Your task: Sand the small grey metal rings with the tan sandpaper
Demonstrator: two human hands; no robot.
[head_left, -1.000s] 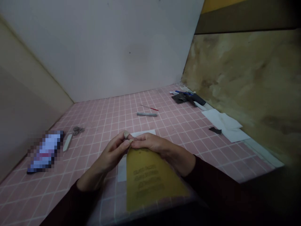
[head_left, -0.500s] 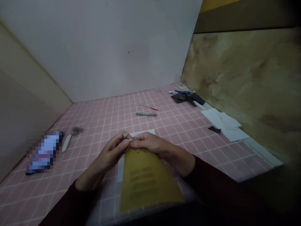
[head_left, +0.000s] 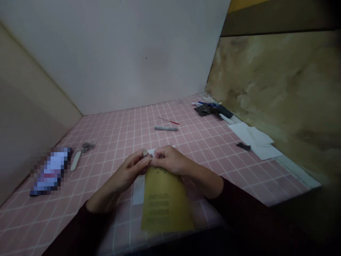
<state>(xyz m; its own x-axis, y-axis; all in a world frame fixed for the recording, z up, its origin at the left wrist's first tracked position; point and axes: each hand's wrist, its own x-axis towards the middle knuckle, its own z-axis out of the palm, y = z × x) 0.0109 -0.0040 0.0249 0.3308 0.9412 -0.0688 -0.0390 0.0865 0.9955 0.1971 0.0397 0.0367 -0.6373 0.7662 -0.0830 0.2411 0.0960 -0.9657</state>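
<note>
A yellow printed sheet, which looks like the back of sandpaper, hangs down toward me with blurred rows of dark print. My left hand pinches its upper edge between thumb and fingers. Right beside it, my right hand is closed on the same edge, thumb nearly touching the left thumb. A small pale piece shows at my left index finger; whether it belongs to the sheet I cannot tell. Under the hands and the sheet, a white paper lies on the table, mostly covered.
Beyond my hands lie a grey rod and a thin red-ended stick. On the left are a phone, a white strip and a grey coil. White papers, a black scrap and dark items line the right wall.
The right hand's fingers have shifted up and curled more at the sheet's edge. The sheet's lower part has swung and now hangs straighter and narrower.
</note>
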